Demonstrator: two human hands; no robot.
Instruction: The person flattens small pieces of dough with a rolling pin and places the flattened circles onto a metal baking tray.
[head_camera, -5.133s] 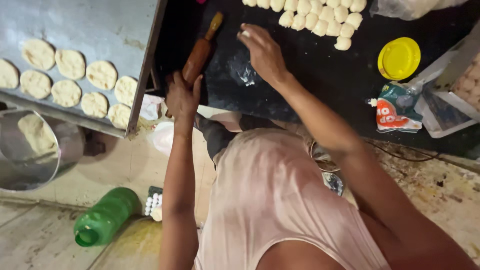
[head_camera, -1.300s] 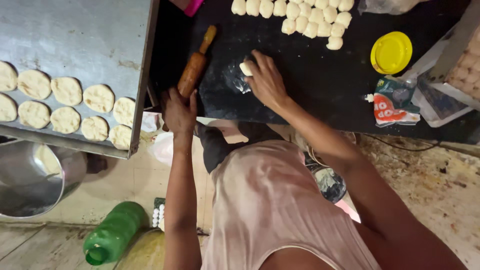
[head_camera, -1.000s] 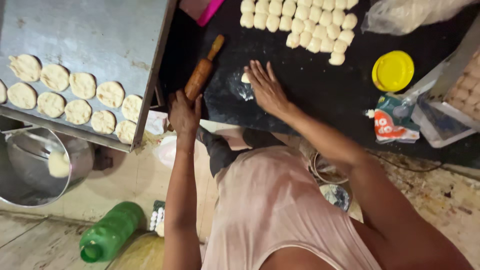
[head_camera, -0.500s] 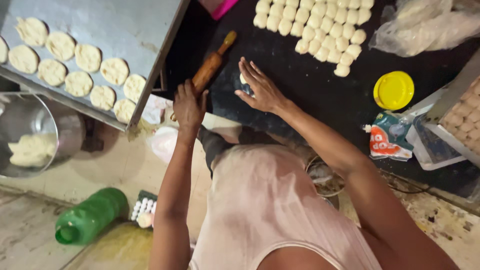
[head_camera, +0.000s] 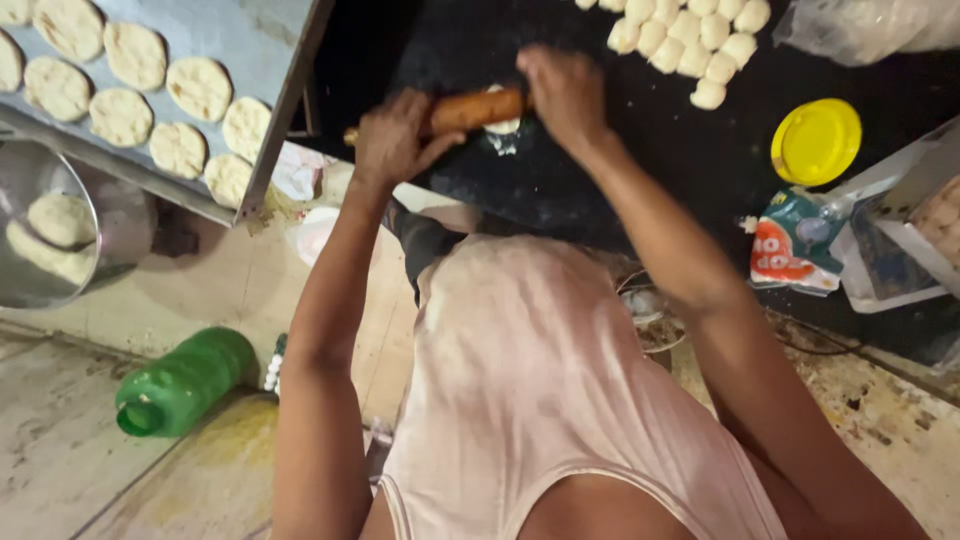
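Both hands have come onto the rolling pin (head_camera: 470, 110) now; half a second back it lay slanted with only the left hand at its lower end, while the right palm pressed the dough. Now the pin lies nearly level across the black slab (head_camera: 600, 180). The left hand (head_camera: 395, 140) wraps the handle at the pin's 9 o'clock end, fingers curled round it. The right hand (head_camera: 565, 90) sits on the 3 o'clock end, fingers bent over the top; whether they close fully underneath I cannot tell. Under the pin's middle, a pale dough piece (head_camera: 503, 125) peeks out, pressed against the slab.

Moving outward: at 1 o'clock from the hands, a cluster of dough balls (head_camera: 690, 40) sits packed together on the slab. Further right, at 3 o'clock, a yellow lid (head_camera: 815, 140), and just below it a printed packet (head_camera: 795, 240). A clear plastic bag (head_camera: 860, 30) lies at the top right corner.

Over at 9 to 10 o'clock, a metal tray (head_camera: 240, 40) carries flat dough discs (head_camera: 120, 115) in rows. Below that, at 8 o'clock, a steel bowl (head_camera: 110, 215) with dough inside. Down at 7 o'clock, a green bottle (head_camera: 185, 380) lies on its side on the floor.
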